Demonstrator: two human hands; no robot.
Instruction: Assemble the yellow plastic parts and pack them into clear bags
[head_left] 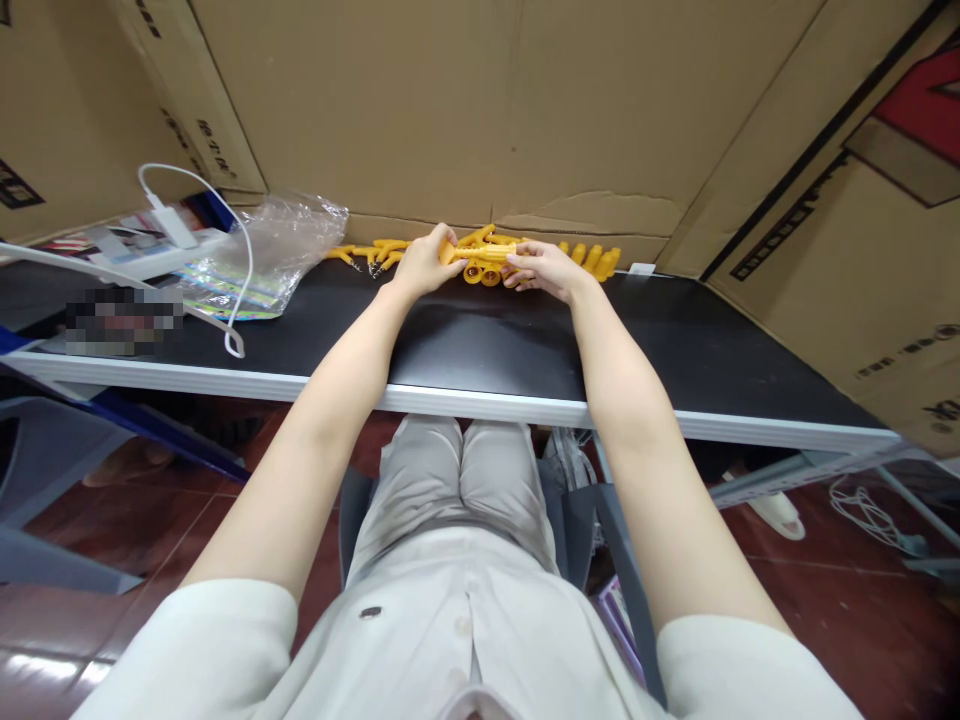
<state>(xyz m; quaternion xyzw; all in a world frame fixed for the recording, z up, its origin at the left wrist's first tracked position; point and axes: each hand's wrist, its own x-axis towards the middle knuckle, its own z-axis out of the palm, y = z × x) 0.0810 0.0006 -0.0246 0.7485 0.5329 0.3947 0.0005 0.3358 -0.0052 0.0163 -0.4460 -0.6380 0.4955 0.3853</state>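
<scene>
My left hand (426,262) is closed, thumb and fingers pinching the left end of a yellow plastic corkscrew (455,253). From the right, the fingers of my right hand (546,268) close on a yellow ribbed sleeve (495,253) in line with it. Whether the two parts are joined cannot be made out. Just below them, round open ends of yellow tubes (481,274) face me. Left of my left hand lie several more yellow corkscrews (373,256) with metal spirals. Beyond my right hand, several yellow sleeves (598,258) stand in a row.
A clear plastic bag (289,245) lies on the black table (480,345) at the left, near a white charger (174,225) with its cable. Tall cardboard (480,110) walls in the back and both sides. The metal table edge (487,405) runs under my forearms.
</scene>
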